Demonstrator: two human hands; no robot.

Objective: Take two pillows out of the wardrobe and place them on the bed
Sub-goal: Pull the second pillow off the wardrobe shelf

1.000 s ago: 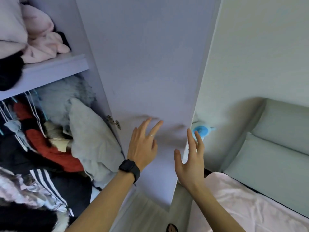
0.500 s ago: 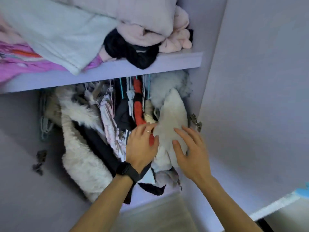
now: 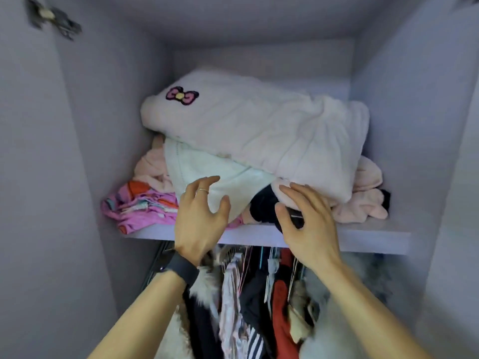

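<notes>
Lilac panels of an open wardrobe (image 3: 388, 81) fill the view, with a shelf (image 3: 363, 235) running across the middle and a rail of hanging clothes (image 3: 259, 294) below it. On the shelf lies a heap of soft things. Topmost is a pale pink pillow (image 3: 259, 125), plump and wrinkled, lying at a slant from far left to near right, with a pink bow motif (image 3: 182, 95) stitched near its far left corner. Beneath it, sticking out toward the near left, is a white pillow (image 3: 202, 172) with a line of stitching along its edge. Pink fleece garments (image 3: 365, 203) are bunched at the right end of the shelf, a black garment (image 3: 264, 206) sits at the shelf's front edge, and a bright pink patterned cloth (image 3: 140, 206) lies at the left.

Both hands are raised to the shelf front. The left hand (image 3: 199, 216), with a ring on one finger and a black watch (image 3: 181, 269) on the wrist, has its fingers spread and curled loosely around the near corner of the white pillow, thumb against the fabric, not clamped. The right hand (image 3: 308, 224) is open too, fingertips touching the lower near edge of the pale pink pillow, the thumb over the black garment. Neither hand grips anything firmly.
</notes>
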